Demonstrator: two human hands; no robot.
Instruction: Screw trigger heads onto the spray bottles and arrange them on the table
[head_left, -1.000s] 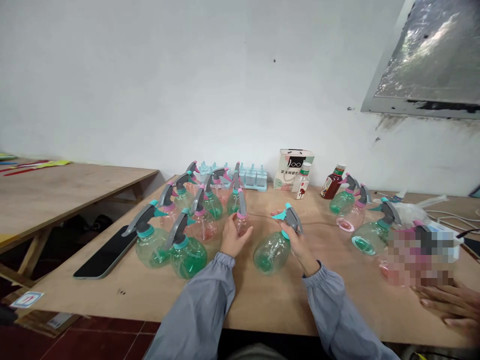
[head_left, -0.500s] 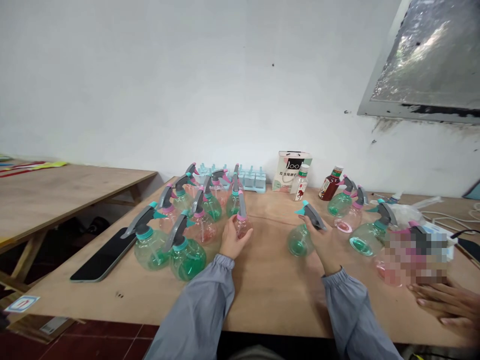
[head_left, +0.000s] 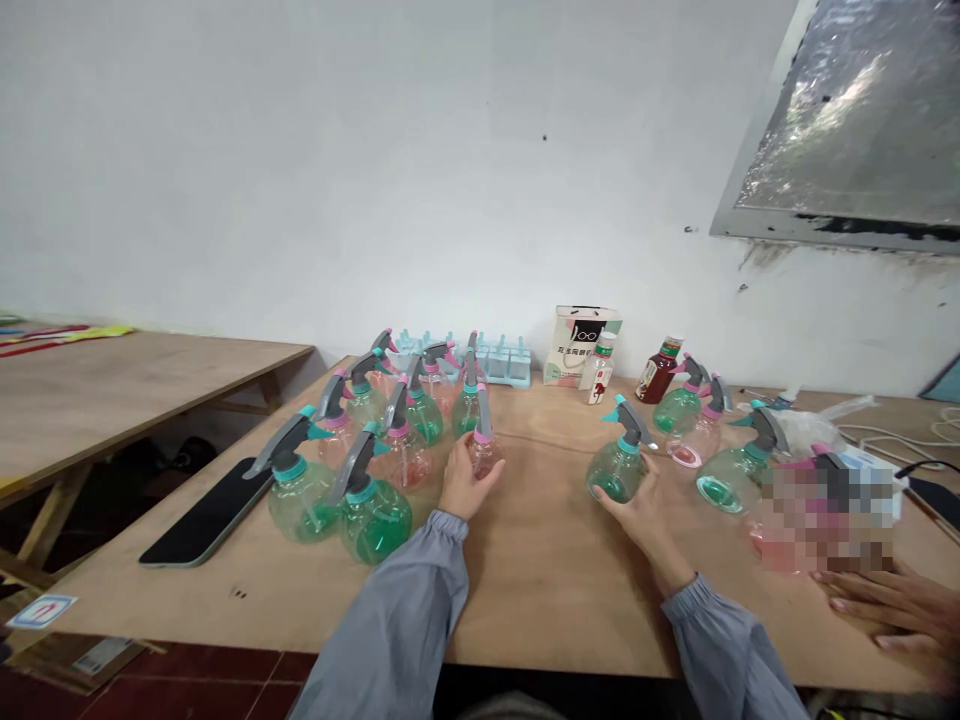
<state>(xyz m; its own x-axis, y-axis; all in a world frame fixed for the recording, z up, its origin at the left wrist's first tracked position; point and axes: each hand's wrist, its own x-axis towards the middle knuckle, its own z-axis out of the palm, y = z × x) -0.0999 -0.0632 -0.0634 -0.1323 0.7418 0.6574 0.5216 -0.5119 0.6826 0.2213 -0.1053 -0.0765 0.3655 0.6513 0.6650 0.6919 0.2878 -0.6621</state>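
My left hand [head_left: 469,482] is wrapped round the body of a pink spray bottle [head_left: 486,452], which stands upright on the table. Further right, my right hand [head_left: 636,500] grips the lower body of a green spray bottle [head_left: 613,468] with a grey trigger head and turquoise nozzle. Left of my left hand, several green and pink spray bottles stand grouped, among them a green spray bottle [head_left: 377,522] in front. To the right of my right hand are more, including a green spray bottle [head_left: 731,478] and a pink spray bottle [head_left: 694,440].
A black phone [head_left: 206,515] lies at the table's left edge. Along the back are a light blue mould set [head_left: 504,365], a paper bag [head_left: 564,350], a clear bottle [head_left: 600,375] and a dark red bottle [head_left: 658,375]. Another person's hand [head_left: 892,605] rests at right.
My right hand has shifted from the green bottle's trigger head down to its body. That bottle has moved slightly right. My left hand keeps its hold on the pink bottle.
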